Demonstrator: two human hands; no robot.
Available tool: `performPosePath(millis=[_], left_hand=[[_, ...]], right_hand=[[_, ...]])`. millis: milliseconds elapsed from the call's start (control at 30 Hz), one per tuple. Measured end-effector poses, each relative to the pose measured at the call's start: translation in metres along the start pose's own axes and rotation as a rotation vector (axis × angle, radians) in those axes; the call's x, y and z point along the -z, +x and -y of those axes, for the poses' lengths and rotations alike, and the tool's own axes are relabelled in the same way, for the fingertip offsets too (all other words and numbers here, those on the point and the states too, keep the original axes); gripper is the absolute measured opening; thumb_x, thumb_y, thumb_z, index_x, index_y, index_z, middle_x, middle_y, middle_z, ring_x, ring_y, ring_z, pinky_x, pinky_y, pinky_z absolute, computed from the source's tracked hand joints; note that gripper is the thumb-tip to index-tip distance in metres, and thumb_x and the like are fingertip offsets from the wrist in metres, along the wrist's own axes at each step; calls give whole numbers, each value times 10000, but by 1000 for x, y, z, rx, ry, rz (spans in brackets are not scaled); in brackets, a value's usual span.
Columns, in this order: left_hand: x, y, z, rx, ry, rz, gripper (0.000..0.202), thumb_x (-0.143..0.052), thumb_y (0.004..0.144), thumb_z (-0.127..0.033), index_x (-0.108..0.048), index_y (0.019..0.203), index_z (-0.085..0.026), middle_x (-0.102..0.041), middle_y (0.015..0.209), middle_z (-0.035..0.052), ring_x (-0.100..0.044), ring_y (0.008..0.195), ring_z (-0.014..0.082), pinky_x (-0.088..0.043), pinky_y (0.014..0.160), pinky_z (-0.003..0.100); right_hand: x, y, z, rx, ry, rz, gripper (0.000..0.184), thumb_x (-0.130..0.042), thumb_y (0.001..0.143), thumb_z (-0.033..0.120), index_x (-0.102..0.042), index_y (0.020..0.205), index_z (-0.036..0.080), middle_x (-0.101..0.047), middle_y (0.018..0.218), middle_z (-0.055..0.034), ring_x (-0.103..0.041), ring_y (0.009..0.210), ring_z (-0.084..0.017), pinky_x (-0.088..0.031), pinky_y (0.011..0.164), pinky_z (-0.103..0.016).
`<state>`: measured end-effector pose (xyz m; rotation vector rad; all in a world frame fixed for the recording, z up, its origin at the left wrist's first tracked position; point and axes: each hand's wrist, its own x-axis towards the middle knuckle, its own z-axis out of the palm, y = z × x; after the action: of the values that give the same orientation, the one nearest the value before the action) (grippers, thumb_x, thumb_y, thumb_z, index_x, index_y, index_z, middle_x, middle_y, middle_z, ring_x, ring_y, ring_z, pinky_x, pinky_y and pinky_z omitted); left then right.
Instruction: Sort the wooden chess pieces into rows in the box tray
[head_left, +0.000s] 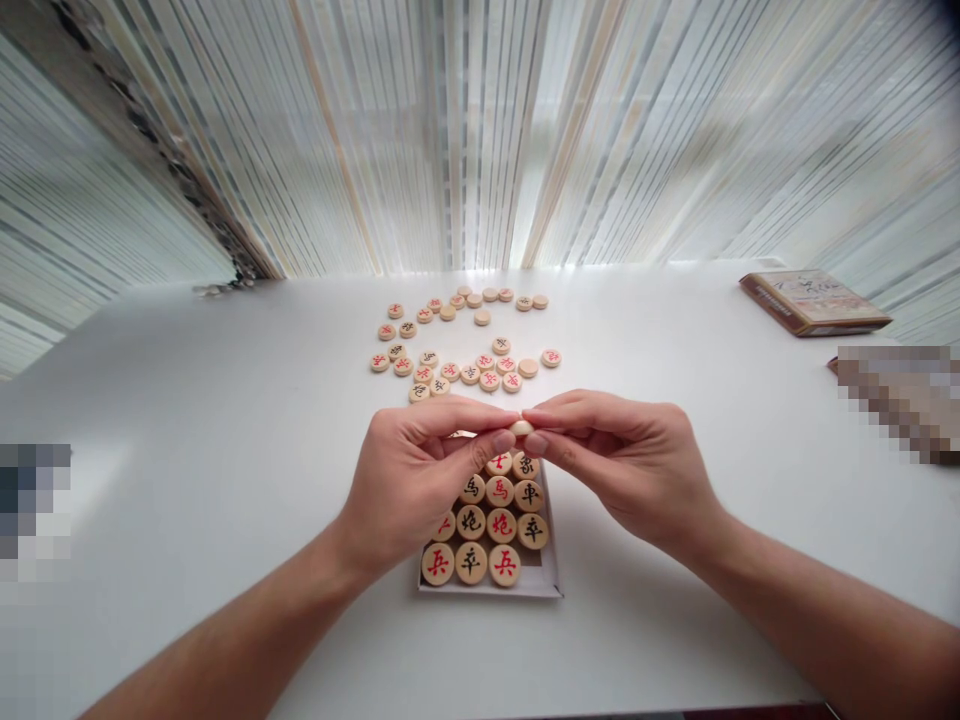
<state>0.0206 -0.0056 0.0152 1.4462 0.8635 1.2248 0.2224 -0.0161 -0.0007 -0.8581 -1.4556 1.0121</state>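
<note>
Between the fingertips of my left hand [420, 475] and my right hand [626, 460] is a small round wooden Chinese chess piece [521, 428], seen edge-on. Both hands pinch it, one from each side, above an open box tray [551, 560]. Rows of chess pieces with red and black characters lie face up in the tray, among them a red one [505, 565] in the front row. A gap shows at the tray's front right corner. My left hand hides part of the tray's left and far side. The character on the held piece cannot be seen.
Loose chess pieces [490, 381] are scattered on the white table [225, 500] beyond my hands, some face down. A flat decorated box [817, 300] lies at the far right, with a blurred-out object [907, 400] nearer. A striped curtain [480, 130] hangs behind the table.
</note>
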Motion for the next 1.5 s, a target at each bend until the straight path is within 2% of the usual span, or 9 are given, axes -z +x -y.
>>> performPosePath(millis=[300,567,733,900,1067,1200,1333,1500], left_hand=[[-1,-5,1,-88,116,7,232,-873,839,-93,-913,976,-276,-854,992,54,-811,920,208,-706,879,310],[-2,-3,-2,-55,61,4,222,-858,833,-86,-915,938,-273,-860,937,52,-810,870,207,-706,814,296],[-2,-2,-3,14,-25,13,199,-851,834,-82,-913,913,-254,-865,916,46,-828,878,206,-713,805,273],[0,-2,-3,166,-163,34,138,-858,878,-158,-905,988,-229,-881,932,53,-856,921,233,-721,871,308],[1,-2,1,249,-207,21,161,-915,846,-220,-898,1005,-218,-884,996,69,-856,955,239,-713,895,308],[1,-3,4,274,-248,28,221,-937,824,-231,-893,1040,-214,-882,1034,81,-851,960,231,-706,885,292],[0,-3,4,310,-299,35,262,-954,806,-229,-889,1058,-205,-882,1034,91,-851,955,235,-705,891,308],[-1,-2,2,326,-350,50,215,-924,854,-218,-886,1065,-201,-884,964,74,-854,849,186,-704,839,253]], right_hand=[[-3,0,-1,-63,105,-4,142,-946,822,255,-899,955,275,-842,903,-62,-798,834,-215,-692,717,-319],[-1,2,2,-186,177,60,109,-947,828,324,-899,914,279,-848,904,-67,-782,810,-212,-670,687,-325],[2,2,-1,-280,245,98,153,-936,847,303,-904,994,279,-858,958,-72,-794,875,-212,-682,772,-329],[3,1,-6,-323,328,113,238,-917,877,274,-886,1112,294,-868,948,-55,-809,844,-177,-692,880,-332],[4,1,-7,-351,326,73,277,-947,843,300,-884,1112,283,-868,903,-62,-819,815,-189,-702,796,-312],[3,3,-5,-355,324,60,222,-946,845,338,-897,1054,277,-869,860,-57,-802,710,-143,-682,707,-228],[2,3,-2,-375,355,52,208,-949,841,364,-901,1023,275,-871,848,-55,-807,688,-123,-670,693,-178],[1,3,-2,-410,376,69,242,-935,860,385,-894,1065,263,-875,886,-79,-805,705,-120,-671,709,-179]])
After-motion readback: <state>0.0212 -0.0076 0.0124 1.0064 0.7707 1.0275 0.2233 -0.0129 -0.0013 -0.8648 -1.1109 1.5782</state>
